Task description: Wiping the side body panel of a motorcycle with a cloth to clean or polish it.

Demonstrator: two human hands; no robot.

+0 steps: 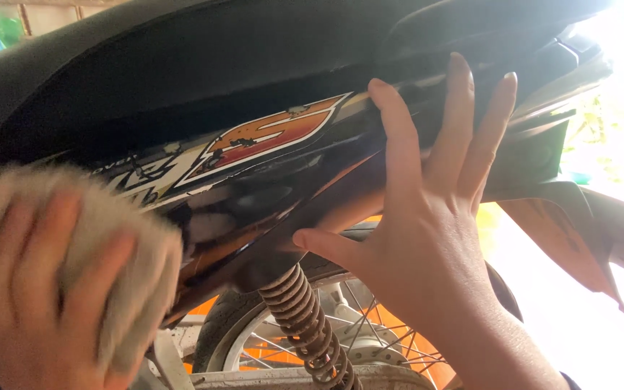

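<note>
The right hand (427, 238) lies flat on the shiny black side panel (269, 195) of a motorbike, fingers apart & pointing up, thumb sticking out to the side. It grips nothing. Fingertips reach up to the lower edge of the dark seat (182, 65), w/ the palm low on the panel near its bottom edge.

The left hand (45, 303) is at the bottom left, blurry, fingers spread & pressed on a fluffy pale cloth (131, 253). The cloth sits between that hand & the panel, at the panel's left end. There's a wide bit of bare panel between the 2 hands.

The panel is smooth & glossy, w/ an orange, red & white sticker (269, 133) that is chipped at the edges. The seat looks soft & dull.

Under the panel is open room: a rusty coil spring (305, 325) slants down from the thumb, & behind it a wheel (283, 347) w/ thin spokes & a black tyre. At the right, a dusty mudguard (572, 238) juts out to a point, bright light past it.
</note>
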